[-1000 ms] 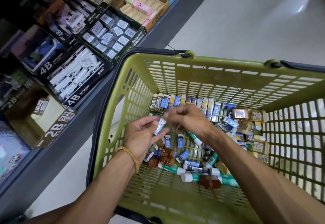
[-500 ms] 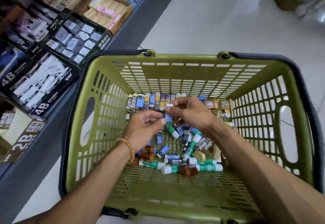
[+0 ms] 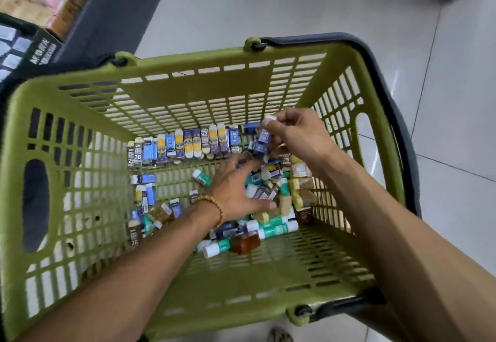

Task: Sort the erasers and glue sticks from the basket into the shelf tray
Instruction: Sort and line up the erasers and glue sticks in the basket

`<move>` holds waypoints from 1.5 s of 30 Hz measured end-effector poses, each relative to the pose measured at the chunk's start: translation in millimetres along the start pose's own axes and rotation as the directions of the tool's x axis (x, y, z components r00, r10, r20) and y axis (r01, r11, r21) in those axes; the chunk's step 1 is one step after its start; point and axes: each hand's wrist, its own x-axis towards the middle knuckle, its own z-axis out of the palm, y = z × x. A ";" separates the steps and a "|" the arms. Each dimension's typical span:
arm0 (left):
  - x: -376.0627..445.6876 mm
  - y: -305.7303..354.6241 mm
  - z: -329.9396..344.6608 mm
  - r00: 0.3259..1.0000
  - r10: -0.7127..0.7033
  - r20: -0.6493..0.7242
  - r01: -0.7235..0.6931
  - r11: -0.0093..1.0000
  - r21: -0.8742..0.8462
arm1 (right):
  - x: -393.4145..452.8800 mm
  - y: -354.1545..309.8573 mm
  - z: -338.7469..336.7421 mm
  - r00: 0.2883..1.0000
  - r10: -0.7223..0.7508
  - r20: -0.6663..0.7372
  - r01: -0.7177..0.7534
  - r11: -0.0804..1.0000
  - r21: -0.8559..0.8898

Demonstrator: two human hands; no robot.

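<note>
Head view, right hand (image 3: pixel 298 137) pinching two blue erasers (image 3: pixel 261 140), left hand (image 3: pixel 236 194) spread over pile in one green basket (image 3: pixel 188 92)

"2B" is printed on a dark-sleeved eraser (image 3: pixel 137 155) standing at the left end of the row along the far wall of the green basket (image 3: pixel 188 92), and again on its neighbour (image 3: pixel 130 159). The same mark is carried by a brown-sleeved eraser (image 3: pixel 204 135) further along that row, by another (image 3: pixel 286 159) just below the right hand (image 3: pixel 298 135), and by a dark eraser (image 3: pixel 134 238) lying near the left wall. White characters are seen on a black shelf box (image 3: pixel 44 52) at the upper left, but are too blurred to be read.
</note>
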 end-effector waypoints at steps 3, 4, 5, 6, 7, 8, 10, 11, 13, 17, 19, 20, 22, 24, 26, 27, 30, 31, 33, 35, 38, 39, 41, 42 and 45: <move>3.0 5.7 11.8 0.999 -0.033 0.010 0.032 0.996 0.083 | 3.0 -1.0 -3.1 1.000 -0.003 -0.028 0.004 0.999 0.035; 1.9 5.1 13.8 0.998 -0.046 0.045 0.041 0.995 0.088 | 3.9 -0.4 -4.5 0.999 -0.003 -0.035 0.004 0.999 0.033; -0.8 3.3 14.6 0.994 -0.062 0.093 0.054 0.995 0.081 | 4.4 0.5 -5.7 0.999 -0.004 -0.042 0.005 0.999 0.034; -4.9 0.5 14.3 0.986 -0.083 0.144 0.073 0.995 0.070 | 4.5 0.8 -6.9 0.999 -0.004 -0.046 0.005 0.999 0.039; -9.5 -2.5 12.9 0.977 -0.103 0.186 0.093 0.994 0.066 | 4.9 0.8 -7.5 0.999 -0.004 -0.050 0.007 0.999 0.044; -13.4 -5.0 10.9 0.971 -0.119 0.209 0.108 0.992 0.063 | 5.4 0.1 -7.9 0.998 -0.007 -0.054 0.009 0.999 0.048; -16.0 -5.2 7.4 0.972 -0.134 0.192 0.130 0.991 0.031 | 6.6 -2.5 -8.0 0.998 -0.018 -0.061 0.021 0.998 0.057; -14.0 -2.6 6.9 0.978 -0.134 0.158 0.132 0.991 0.020 | 7.3 -3.3 -8.2 0.998 -0.023 -0.062 0.027 0.998 0.061; -7.9 4.8 8.6 0.987 -0.137 0.085 0.136 0.991 0.012 | 6.8 -4.0 -8.7 0.998 -0.035 -0.054 0.038 0.997 0.062; -0.3 14.2 15.3 0.989 -0.149 0.014 0.149 0.988 -0.028 | 4.6 -5.7 -8.2 0.997 -0.055 -0.051 0.059 0.996 0.072; 2.2 17.5 16.2 0.990 -0.139 0.020 0.137 0.988 0.068 | 5.4 -6.1 -8.8 0.997 -0.059 -0.058 0.063 0.995 0.080; 4.2 18.9 15.8 0.988 -0.147 0.040 0.143 0.984 0.104 | 5.6 -6.0 -9.2 0.997 -0.056 -0.061 0.061 0.995 0.079; 9.2 20.1 13.3 0.976 -0.189 0.105 0.179 0.979 0.099 | 5.6 -5.4 -9.5 0.997 -0.050 -0.058 0.055 0.995 0.078; 12.5 20.6 9.8 0.959 -0.220 0.179 0.207 0.974 0.088 | 5.9 -4.2 -9.1 0.997 -0.049 -0.059 0.053 0.996 0.068; 14.8 21.6 5.3 0.946 -0.226 0.231 0.201 0.971 0.127 | 6.9 -3.3 -8.0 0.997 -0.048 -0.060 0.051 0.997 0.058; 16.3 22.1 2.4 0.939 -0.228 0.257 0.198 0.971 0.138 | 7.7 -3.2 -7.7 0.997 -0.045 -0.057 0.049 0.997 0.057; 23.9 23.3 -5.5 0.913 -0.212 0.348 0.188 0.977 0.102 | 9.5 -2.2 -7.5 0.997 -0.045 -0.060 0.048 0.998 0.048; 25.8 24.0 -7.7 0.903 -0.203 0.378 0.181 0.979 0.093 | 10.0 -1.5 -7.2 0.997 -0.048 -0.064 0.051 0.998 0.043; 29.3 25.0 -9.7 0.885 -0.208 0.417 0.182 0.978 0.102 | 10.8 -0.1 -6.3 0.996 -0.050 -0.068 0.053 0.998 0.038; 33.5 25.0 -10.2 0.871 -0.219 0.439 0.190 0.976 0.109 | 11.5 0.9 -5.4 0.996 -0.049 -0.070 0.052 0.998 0.036; 37.0 24.2 -15.5 0.849 -0.237 0.473 0.209 0.972 0.111 | 12.5 1.3 -5.2 0.996 -0.055 -0.071 0.057 0.998 0.035; 38.6 20.4 -16.1 0.846 -0.238 0.478 0.212 0.971 0.108 | 12.7 1.4 -5.3 0.996 -0.054 -0.071 0.057 0.998 0.036; 35.4 17.3 -16.6 0.845 -0.220 0.487 0.198 0.975 0.097 | 13.0 1.9 -5.4 0.996 -0.049 -0.070 0.051 0.998 0.032; 32.2 16.4 -15.5 0.846 -0.209 0.490 0.189 0.978 0.090 | 13.1 2.0 -5.4 0.997 -0.047 -0.068 0.050 0.998 0.032; 26.6 14.3 -6.5 0.857 -0.173 0.485 0.128 0.984 0.125 | 13.6 2.0 -4.2 0.997 -0.051 -0.066 0.053 0.998 0.035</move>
